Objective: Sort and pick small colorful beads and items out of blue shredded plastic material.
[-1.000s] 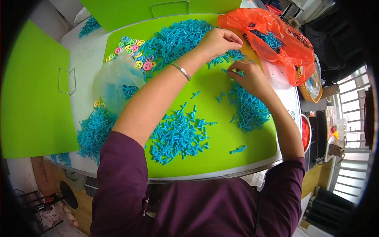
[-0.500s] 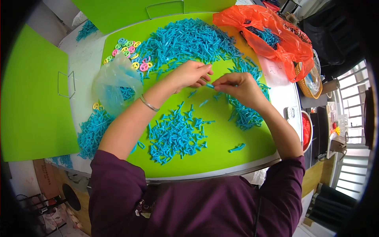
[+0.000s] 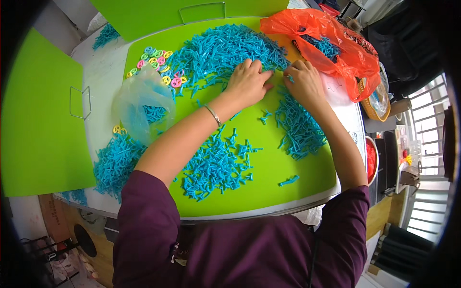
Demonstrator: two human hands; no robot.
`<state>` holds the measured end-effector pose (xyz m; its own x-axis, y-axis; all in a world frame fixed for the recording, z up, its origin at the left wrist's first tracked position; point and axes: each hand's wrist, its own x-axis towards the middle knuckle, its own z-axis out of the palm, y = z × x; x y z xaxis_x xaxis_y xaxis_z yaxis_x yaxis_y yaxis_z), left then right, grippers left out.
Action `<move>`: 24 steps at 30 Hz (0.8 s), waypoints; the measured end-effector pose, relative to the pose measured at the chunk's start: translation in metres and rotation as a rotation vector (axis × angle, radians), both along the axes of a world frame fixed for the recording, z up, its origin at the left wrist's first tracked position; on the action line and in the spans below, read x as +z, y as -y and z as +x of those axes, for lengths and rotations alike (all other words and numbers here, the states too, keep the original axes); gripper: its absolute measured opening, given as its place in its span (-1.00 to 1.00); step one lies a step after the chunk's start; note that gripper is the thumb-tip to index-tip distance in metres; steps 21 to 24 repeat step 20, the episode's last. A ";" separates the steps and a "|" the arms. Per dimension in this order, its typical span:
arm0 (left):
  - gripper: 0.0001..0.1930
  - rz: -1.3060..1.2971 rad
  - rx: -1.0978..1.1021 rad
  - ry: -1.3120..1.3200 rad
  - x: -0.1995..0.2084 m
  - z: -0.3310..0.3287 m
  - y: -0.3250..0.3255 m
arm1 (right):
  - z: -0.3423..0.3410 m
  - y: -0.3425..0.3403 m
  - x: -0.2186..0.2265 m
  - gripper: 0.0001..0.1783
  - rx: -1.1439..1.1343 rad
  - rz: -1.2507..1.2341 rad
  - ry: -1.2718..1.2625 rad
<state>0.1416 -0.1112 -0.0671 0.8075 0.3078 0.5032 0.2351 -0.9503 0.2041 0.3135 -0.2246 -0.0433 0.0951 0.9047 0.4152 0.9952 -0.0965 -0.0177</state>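
A large heap of thin blue plastic pieces [image 3: 216, 48] lies at the back of the green board [image 3: 297, 165]. At its front right edge is my left hand [image 3: 248, 85], fingers bent down among the pieces and thumb held apart; the fingertips are partly hidden. My right hand [image 3: 306, 84] is closed at the top of the right-hand pile of blue pieces [image 3: 297, 127], with a small blue plastic piece [image 3: 290, 78] at its fingertips. Nearer me sits a pile of short, branched blue pieces [image 3: 211, 168]. Between my arms lies a loose blue piece [image 3: 264, 116].
At the left stand a translucent bag [image 3: 141, 98], colourful plastic rings [image 3: 156, 61] and another blue pile [image 3: 115, 163]. An orange-red plastic bag [image 3: 331, 33] with blue pieces and a wicker basket [image 3: 379, 108] are at the far right. A single blue piece [image 3: 289, 180] lies near the front edge.
My hands, close together around a small blue piece before, have moved apart and away from me. The left reaches the back heap; the right is at the top of the right-hand pile.
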 end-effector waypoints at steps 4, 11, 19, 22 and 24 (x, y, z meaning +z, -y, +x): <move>-0.77 0.027 0.013 -0.067 0.005 -0.023 -0.007 | -0.007 0.003 0.008 -0.81 -0.028 0.013 -0.021; -0.82 0.069 0.012 0.039 0.009 -0.048 -0.012 | -0.026 -0.007 -0.001 -0.78 0.057 -0.058 -0.059; -0.86 0.090 0.091 -0.004 0.015 -0.049 -0.029 | -0.025 -0.017 0.001 -0.74 0.178 -0.045 -0.506; -0.86 0.115 0.079 0.027 0.015 -0.048 -0.030 | -0.024 -0.023 -0.005 -0.73 0.191 0.018 -0.393; -0.86 0.115 0.079 0.027 0.015 -0.048 -0.030 | -0.024 -0.023 -0.005 -0.73 0.191 0.018 -0.393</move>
